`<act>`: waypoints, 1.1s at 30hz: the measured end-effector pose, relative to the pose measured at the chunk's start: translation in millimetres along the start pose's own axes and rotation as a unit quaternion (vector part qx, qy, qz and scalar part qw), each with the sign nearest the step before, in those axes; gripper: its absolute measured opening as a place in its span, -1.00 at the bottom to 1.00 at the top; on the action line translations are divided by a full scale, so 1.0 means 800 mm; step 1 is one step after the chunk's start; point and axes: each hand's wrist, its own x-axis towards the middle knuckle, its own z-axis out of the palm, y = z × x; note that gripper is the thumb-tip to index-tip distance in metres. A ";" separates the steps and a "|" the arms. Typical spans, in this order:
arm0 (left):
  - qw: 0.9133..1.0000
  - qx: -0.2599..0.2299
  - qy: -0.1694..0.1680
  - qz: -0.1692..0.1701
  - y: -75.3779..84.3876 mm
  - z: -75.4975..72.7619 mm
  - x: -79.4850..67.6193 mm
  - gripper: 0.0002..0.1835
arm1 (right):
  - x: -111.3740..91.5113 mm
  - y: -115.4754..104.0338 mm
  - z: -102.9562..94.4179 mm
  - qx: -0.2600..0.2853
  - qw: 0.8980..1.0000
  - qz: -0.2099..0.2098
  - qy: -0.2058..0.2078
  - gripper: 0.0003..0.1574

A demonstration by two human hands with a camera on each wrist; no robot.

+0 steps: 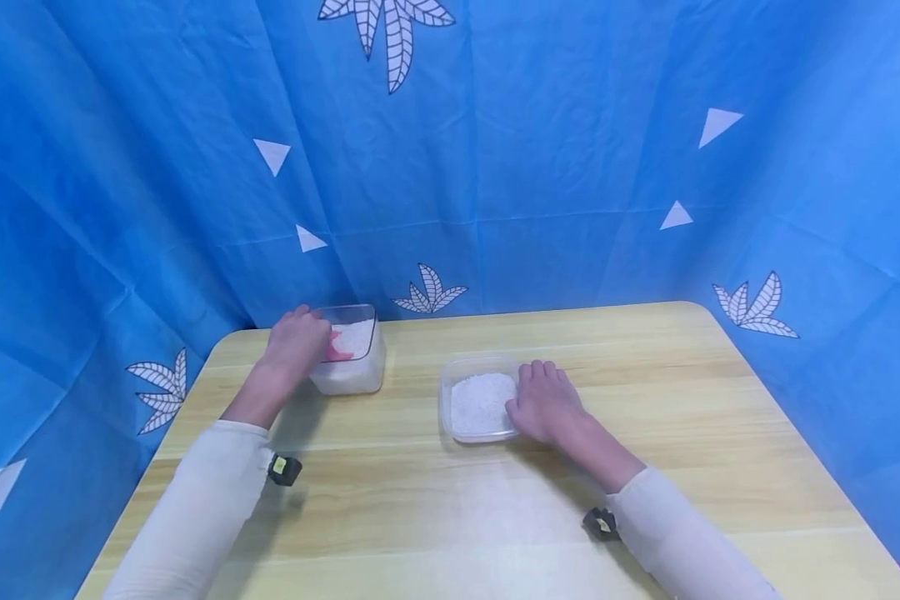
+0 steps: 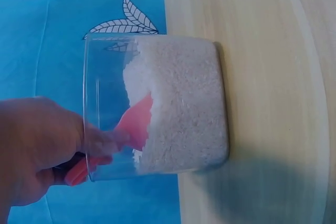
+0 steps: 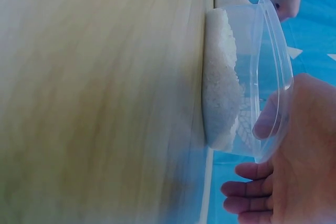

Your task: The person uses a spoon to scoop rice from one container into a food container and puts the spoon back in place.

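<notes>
The person's left hand [image 1: 297, 342] gripped a pink scoop [image 2: 137, 121], its fingers curled around the handle and the scoop's end dipped into white rice [image 2: 181, 98] inside a deep, clear container [image 1: 373, 379] at the table's [image 1: 435, 508] back left. The right hand [image 1: 547, 404] grasped a shallower clear tub [image 1: 480, 364] near the middle, thumb hooked over its rim; white grains [image 1: 483, 404] partly filled it.
</notes>
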 end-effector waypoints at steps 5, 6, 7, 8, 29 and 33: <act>0.999 -0.035 0.018 -0.005 -0.007 0.003 -0.005 -0.90 | 0.001 -0.002 0.000 0.002 1.000 0.002 -0.001 -0.36; 0.999 -0.044 0.020 -0.006 -0.008 0.003 -0.005 -0.90 | 0.001 -0.002 0.001 0.003 1.000 0.003 0.000 -0.37; 0.998 -0.052 0.019 -0.006 -0.009 0.003 -0.006 -0.90 | 0.001 -0.001 0.001 0.004 1.000 0.003 -0.001 -0.37; 0.998 -0.061 0.018 -0.008 -0.010 0.004 -0.006 -0.89 | 0.001 -0.001 0.001 0.004 1.000 0.003 -0.001 -0.36; 0.992 -0.116 0.054 0.002 -0.016 0.009 -0.017 -0.90 | -0.001 -0.002 0.000 -0.001 1.000 0.005 -0.005 -0.31; 0.990 -0.128 0.060 0.000 -0.015 0.009 -0.020 -0.91 | -0.001 -0.002 0.001 -0.002 1.000 0.005 -0.005 -0.32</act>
